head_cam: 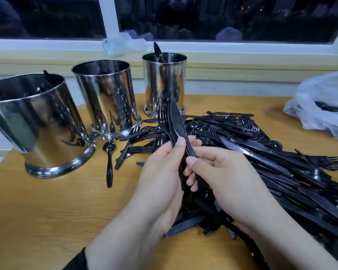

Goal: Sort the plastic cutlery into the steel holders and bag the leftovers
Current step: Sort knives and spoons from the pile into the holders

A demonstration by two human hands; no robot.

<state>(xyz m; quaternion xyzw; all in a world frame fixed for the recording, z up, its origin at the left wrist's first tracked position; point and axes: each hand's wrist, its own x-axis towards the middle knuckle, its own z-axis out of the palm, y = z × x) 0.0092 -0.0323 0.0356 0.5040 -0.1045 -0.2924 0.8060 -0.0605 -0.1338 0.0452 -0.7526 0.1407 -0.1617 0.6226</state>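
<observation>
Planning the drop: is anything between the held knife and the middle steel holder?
Nothing visible. The knife, held upright by both hands, has open air up to the middle holder; its mouth is uncovered.

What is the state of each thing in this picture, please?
left hand: grips a bundle of cutlery.
right hand: pinches the knife handle.
knife: held upright, blade up.
fork: held upright beside the knife.
three steel holders: upright, some cutlery inside.
cutlery pile: loose, unsorted on the table.
plastic bag: open, some cutlery inside.
lone spoon: lying flat.
</observation>
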